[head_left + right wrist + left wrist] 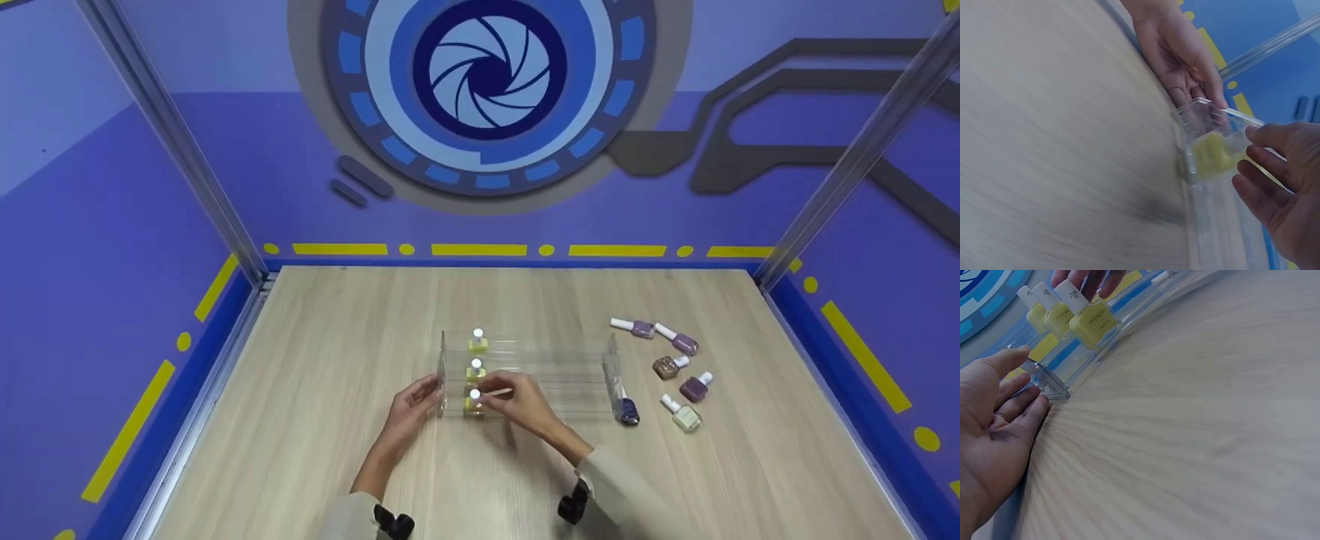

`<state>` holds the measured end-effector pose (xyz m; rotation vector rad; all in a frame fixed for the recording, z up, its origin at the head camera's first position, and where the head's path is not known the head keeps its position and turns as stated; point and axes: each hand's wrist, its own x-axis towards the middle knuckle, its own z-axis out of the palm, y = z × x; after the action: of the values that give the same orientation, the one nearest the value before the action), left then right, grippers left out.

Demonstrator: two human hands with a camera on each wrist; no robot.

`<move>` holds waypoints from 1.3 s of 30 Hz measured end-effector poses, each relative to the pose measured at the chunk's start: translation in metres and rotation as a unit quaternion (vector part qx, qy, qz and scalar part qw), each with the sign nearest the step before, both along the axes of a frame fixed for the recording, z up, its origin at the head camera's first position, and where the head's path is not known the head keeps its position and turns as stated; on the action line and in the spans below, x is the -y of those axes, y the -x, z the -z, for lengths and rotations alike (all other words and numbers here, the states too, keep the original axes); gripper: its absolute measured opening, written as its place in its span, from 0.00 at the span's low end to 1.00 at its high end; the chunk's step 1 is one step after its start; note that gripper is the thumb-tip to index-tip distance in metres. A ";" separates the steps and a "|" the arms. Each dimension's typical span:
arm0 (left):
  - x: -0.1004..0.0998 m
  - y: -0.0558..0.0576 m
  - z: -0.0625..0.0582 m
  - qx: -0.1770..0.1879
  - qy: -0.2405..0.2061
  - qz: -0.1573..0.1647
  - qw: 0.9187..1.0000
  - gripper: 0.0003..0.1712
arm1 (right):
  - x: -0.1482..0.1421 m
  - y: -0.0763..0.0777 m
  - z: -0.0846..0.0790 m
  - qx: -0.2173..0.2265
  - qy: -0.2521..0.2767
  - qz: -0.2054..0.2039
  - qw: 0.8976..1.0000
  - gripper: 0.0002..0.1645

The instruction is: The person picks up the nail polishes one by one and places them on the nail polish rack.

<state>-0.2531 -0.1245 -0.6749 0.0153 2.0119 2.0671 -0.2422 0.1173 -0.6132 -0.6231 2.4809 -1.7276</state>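
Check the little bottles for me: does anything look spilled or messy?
I see no spill. The odd bit: six bottles lie scattered by the right end of the clear rack, caps pointing different ways, while three yellow bottles stand neatly in line on it.

Left hand (996,433) at clear rack's (1050,379) end; 3 yellow bottles (1094,324), white caps (1071,296); right hand (1094,281) behind nearest.

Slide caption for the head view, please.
Left hand at one end of a clear rack, right hand beside its three yellow bottles.
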 end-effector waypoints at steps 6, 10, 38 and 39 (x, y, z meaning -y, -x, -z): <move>0.002 0.000 0.002 -0.001 -0.004 -0.001 1.000 0.31 | -0.021 0.001 -0.019 -0.035 -0.009 0.023 0.999 0.09; 0.002 0.000 0.002 0.002 -0.005 -0.004 1.000 0.32 | -0.041 -0.001 -0.041 -0.047 -0.019 0.046 0.998 0.08; 0.001 0.000 0.002 -0.002 -0.012 0.002 1.000 0.34 | -0.286 -0.008 -0.040 0.064 0.004 0.345 0.936 0.19; 0.001 -0.001 0.002 -0.003 -0.008 0.002 1.000 0.34 | -0.291 -0.009 -0.038 0.074 0.003 0.353 0.933 0.20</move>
<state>-0.2522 -0.1254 -0.6769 0.0289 1.9971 2.0827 -0.2332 0.4088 -0.5757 0.4634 2.7689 -1.8613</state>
